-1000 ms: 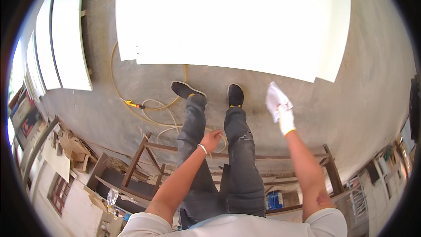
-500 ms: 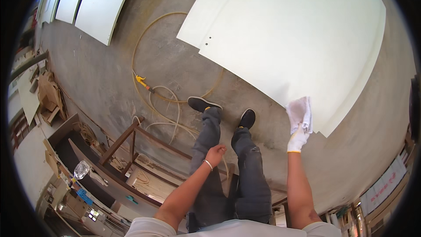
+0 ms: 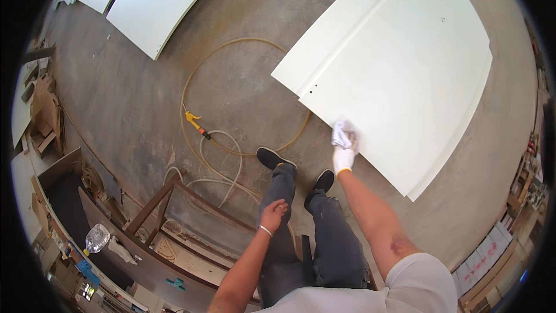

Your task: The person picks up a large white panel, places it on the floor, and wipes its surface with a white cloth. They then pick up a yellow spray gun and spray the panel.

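My right hand point(image 3: 345, 157), in a white knit glove, is closed on a folded white cloth point(image 3: 341, 133). The cloth lies against the near edge of a large white panel point(image 3: 399, 81), and motion blurs it a little. Two small dark holes show near the panel's left corner, left of the cloth. My left hand point(image 3: 274, 216) is bare, with a pale band at its wrist. It hangs in front of my left leg, fingers loosely bent and nothing in them.
A yellow air blow gun point(image 3: 193, 120) lies on the concrete floor with its looped hose point(image 3: 184, 90). More white panels point(image 3: 156, 6) stand at the far left. A brown frame point(image 3: 152, 204) is left of my legs, beside a board bearing a clear plastic bottle point(image 3: 97, 237).
My right hand has slid the cloth leftward along the panel's near edge. My left hand has dropped slightly down and left. The whole view has shifted, showing more of the panel.
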